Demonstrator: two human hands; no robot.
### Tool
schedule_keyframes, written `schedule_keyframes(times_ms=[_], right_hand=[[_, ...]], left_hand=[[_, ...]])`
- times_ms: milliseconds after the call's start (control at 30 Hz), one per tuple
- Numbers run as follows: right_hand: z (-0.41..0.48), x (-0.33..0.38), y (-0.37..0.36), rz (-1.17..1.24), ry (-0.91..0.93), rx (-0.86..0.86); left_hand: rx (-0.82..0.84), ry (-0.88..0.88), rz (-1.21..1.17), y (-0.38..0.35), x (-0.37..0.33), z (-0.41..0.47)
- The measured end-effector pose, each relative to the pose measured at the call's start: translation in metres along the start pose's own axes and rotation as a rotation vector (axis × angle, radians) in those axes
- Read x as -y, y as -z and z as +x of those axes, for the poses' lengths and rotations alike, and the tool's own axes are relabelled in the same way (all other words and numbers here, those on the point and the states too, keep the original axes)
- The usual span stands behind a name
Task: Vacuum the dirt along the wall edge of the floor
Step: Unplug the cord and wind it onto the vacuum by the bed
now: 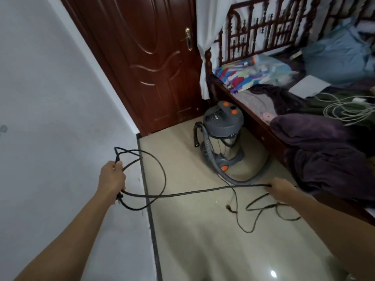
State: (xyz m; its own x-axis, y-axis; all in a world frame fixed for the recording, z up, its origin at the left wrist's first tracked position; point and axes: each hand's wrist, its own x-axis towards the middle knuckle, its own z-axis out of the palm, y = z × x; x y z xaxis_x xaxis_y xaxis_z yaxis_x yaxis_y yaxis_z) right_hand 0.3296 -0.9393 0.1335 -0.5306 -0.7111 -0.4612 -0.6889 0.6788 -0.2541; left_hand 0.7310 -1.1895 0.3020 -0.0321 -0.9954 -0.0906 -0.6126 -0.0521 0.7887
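left grip (pixel 112 177) curled round loops of thin black cord (pixel 192 192) | right grip (pixel 282 190) closed on the same cord, taut between them | slack trails over glossy beige floor (pixel 203 250) | vacuum (pixel 223 134), steel drum, grey ribbed hose (pixel 207 138), far right beside bed (pixel 257 126) | dark wall edge (pixel 149 199) left | judged: setup only, all vacuuming left

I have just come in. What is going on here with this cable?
A person holds a long black power cord in both bare hands. The left hand grips its loops beside the white wall; the right hand holds the stretched part near the dark wooden bed. More cord lies loose on the beige tiled floor. The grey and orange canister vacuum cleaner stands by the brown door, untouched; no vacuuming yet.
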Motion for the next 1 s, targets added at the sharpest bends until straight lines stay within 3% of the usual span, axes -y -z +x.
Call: schedule_keyframes(times_ms=[100,200,367,567,833,1000], right_hand=[[0.012,0.025,0.0,-0.028,-0.062,-0.076],[0.014,0.071,0.013,-0.216,0.025,-0.135],[0.0,0.153,0.051,-0.191,0.325,-0.118],[0.006,0.215,0.097,0.004,0.603,-0.091],[0.076,0.228,0.137,0.44,0.637,0.066],[0.124,0.228,0.161,0.514,0.684,0.166]], left_hand=[[0.091,-0.106,0.235,0.003,0.017,0.032],[0.171,-0.197,0.389,-0.011,0.02,0.051],[0.336,-0.183,0.197,-0.044,0.003,0.061],[0.534,0.098,-0.212,-0.099,-0.022,0.058],[0.648,0.002,-0.285,-0.156,-0.077,0.098],[0.666,-0.002,-0.243,-0.18,-0.109,0.145]])
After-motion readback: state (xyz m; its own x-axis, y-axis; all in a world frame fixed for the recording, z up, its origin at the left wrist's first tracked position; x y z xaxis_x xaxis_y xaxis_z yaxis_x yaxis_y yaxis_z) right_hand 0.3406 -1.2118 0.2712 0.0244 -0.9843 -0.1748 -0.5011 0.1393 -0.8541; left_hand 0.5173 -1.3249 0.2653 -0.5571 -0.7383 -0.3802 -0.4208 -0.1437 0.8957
